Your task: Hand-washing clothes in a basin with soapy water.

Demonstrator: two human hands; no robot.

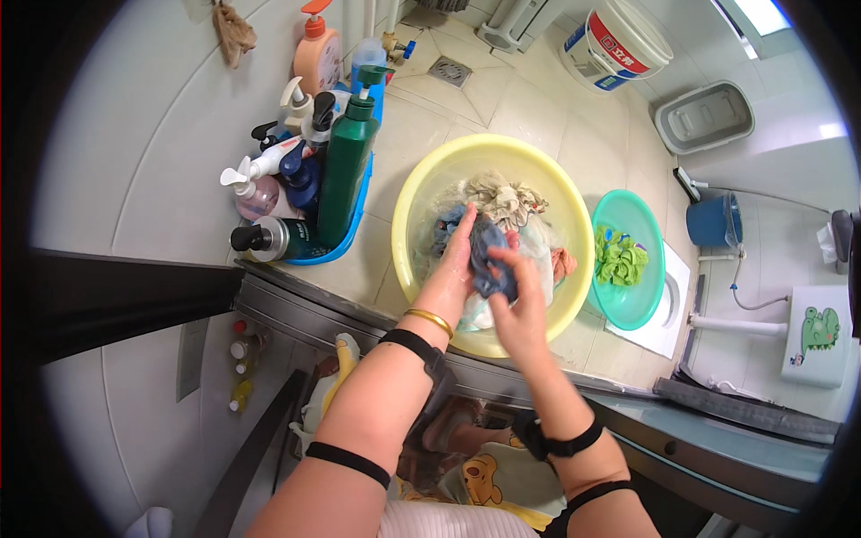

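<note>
Over a round yellow basin (405, 193), I hold a small wet dark blue-grey cloth (491, 255) between my two hands. My left hand (457, 260) lies along the cloth's left side, palm turned inward. Bent around its right side are the fingers of my right hand (523, 300), slightly smeared by motion. Below them, in the basin's water, sit a beige patterned cloth (507, 199), a white cloth (536, 255), a salmon-coloured cloth (563, 264) and a blue cloth (444, 229). What kind of garments these are, I cannot tell.
To the right, a green basin (635, 308) holds bright green cloth (621, 257). Pump bottles, including a tall green bottle (348, 170), crowd a blue tray (345, 242) at left. A white bucket (619, 45) stands beyond. A dark door sill (296, 294) runs in front.
</note>
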